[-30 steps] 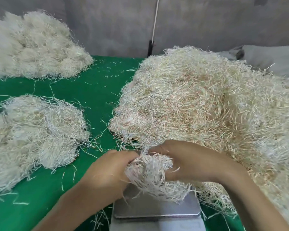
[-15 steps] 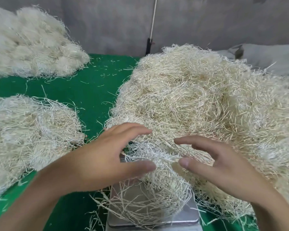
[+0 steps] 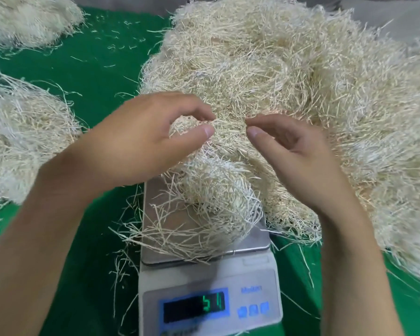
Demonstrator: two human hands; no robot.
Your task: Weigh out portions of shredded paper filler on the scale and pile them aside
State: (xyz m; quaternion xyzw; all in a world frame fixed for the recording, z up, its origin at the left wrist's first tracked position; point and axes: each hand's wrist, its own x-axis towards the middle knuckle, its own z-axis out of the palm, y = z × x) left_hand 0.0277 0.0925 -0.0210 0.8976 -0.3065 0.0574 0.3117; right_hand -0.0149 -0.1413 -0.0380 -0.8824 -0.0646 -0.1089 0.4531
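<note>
A white digital scale (image 3: 250,277) with a steel platform stands at the near edge, and its lit display (image 3: 194,309) shows green digits. On the platform lies a loose portion of cream shredded paper (image 3: 211,190). Directly behind it spreads the big heap of shredded paper (image 3: 289,69). My left hand (image 3: 143,144) hovers over the heap's near edge, thumb and curled fingers closed round a small tuft. My right hand (image 3: 298,154) faces it a little to the right, with thumb and forefinger pinching strands of the same edge.
Two weighed piles lie on the green table cover (image 3: 102,69): one at mid left (image 3: 22,132) and one at the far left corner (image 3: 29,18). Stray strands are scattered round the scale and over the cloth. A grey wall runs behind.
One second ago both hands set a clump on the scale, then opened above it. Now they have moved back to the heap's edge and closed on shreds. The view has tilted down.
</note>
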